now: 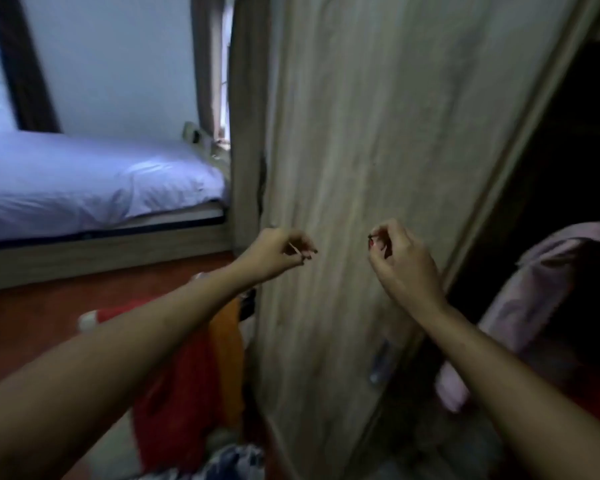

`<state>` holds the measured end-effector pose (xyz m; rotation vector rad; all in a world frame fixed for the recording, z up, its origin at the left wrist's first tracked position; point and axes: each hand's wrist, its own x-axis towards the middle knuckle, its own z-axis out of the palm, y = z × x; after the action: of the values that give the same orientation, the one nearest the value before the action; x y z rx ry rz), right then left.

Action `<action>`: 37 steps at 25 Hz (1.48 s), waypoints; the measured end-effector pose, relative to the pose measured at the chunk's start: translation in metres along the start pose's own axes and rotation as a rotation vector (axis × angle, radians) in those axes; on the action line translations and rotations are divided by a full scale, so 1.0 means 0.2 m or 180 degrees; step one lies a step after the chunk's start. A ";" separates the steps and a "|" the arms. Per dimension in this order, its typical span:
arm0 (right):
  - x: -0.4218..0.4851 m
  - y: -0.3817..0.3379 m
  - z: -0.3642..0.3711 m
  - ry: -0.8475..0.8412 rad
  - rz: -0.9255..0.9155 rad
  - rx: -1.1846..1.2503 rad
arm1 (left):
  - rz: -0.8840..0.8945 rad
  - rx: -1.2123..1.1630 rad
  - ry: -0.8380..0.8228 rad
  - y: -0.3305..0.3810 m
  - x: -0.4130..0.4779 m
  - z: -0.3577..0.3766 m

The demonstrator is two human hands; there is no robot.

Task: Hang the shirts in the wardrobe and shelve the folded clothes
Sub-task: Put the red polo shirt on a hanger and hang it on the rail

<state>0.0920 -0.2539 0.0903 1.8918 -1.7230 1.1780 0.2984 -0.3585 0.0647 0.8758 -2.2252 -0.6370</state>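
My left hand (278,252) and my right hand (400,259) are raised side by side in front of a pale wooden wardrobe door (361,150). Both have their fingers curled into a pinch, and no cloth shows in either; the frame is blurred. To the right of the door is the dark wardrobe opening (568,161), with a pale pink garment (541,299) hanging or draped at its lower edge. Below my left forearm lies a heap of clothes: a red piece (184,382), an orange piece (227,344) and a blue-and-white patterned piece (236,460).
A bed with a white sheet (84,178) stands at the left on a low wooden frame, against a white wall. The floor (32,323) is reddish brown. A metal handle (381,362) sits low on the wardrobe door. A curtain (207,64) hangs behind the bed.
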 end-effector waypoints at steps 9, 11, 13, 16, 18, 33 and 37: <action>-0.09 -0.50 1.34 -0.2170 0.0464 0.0866 | -0.2791 0.1203 0.0159 -1.38 -0.73 -0.48; -0.12 -0.56 1.56 -0.2329 0.0796 0.0913 | -0.2870 0.1371 -0.0100 -1.52 -0.78 -0.42; -0.14 -0.60 1.74 -0.2440 0.1187 0.0953 | -0.2814 0.1464 0.0107 -1.57 -0.76 -0.38; -0.16 -0.62 1.92 -0.2391 0.1472 0.0932 | -0.2669 0.1368 0.0672 -1.63 -0.75 -0.38; -0.15 -0.63 1.93 -0.2302 0.1442 0.0871 | -0.2361 0.0916 0.1180 -1.61 -0.75 -0.41; -0.42 -0.62 1.75 -0.2864 0.2446 0.2918 | -0.3177 -0.3225 0.1745 -1.32 -1.18 -0.17; -0.43 -0.63 1.79 -0.2630 0.2588 0.2754 | -0.3383 -0.3248 0.1584 -1.31 -1.14 -0.21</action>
<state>0.3408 -0.4245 -0.1546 2.4497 -2.9702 1.7810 0.5635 -0.3738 -0.1621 1.3521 -0.6389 -1.5900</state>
